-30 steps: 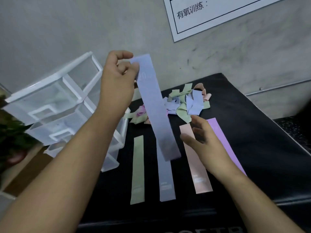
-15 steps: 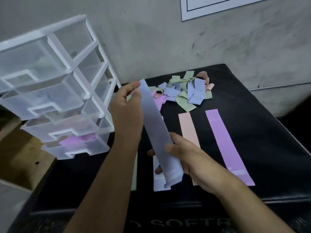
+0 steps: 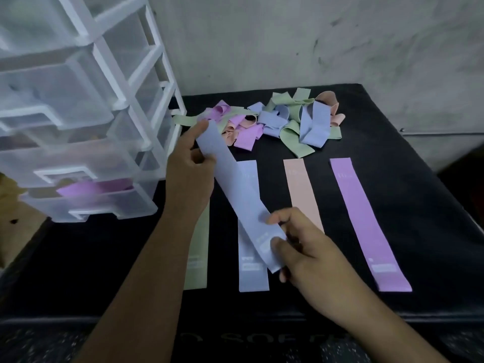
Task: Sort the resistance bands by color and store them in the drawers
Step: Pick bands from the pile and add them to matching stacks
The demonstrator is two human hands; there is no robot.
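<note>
A blue band (image 3: 237,191) stretches diagonally between my hands. My left hand (image 3: 190,169) pinches its upper end, and my right hand (image 3: 301,246) pinches its lower end. Under it another blue band (image 3: 252,271) lies flat on the black mat (image 3: 392,166). A green band (image 3: 197,258) lies flat to its left, half hidden by my left arm. A peach band (image 3: 301,187) and a purple band (image 3: 366,221) lie flat to the right. A tangled pile of bands (image 3: 275,121) sits at the back. The clear drawer unit (image 3: 78,113) stands at the left.
The bottom drawer (image 3: 86,203) of the unit is pulled out a little and holds a purple band. A grey wall (image 3: 314,35) rises right behind the mat. The mat's front edge (image 3: 235,317) runs just below the flat bands.
My hands lowered the blue band toward the mat over the flat blue one. My right hand shifted from cupping its lower end to pinching it. The camera tilted down and left.
</note>
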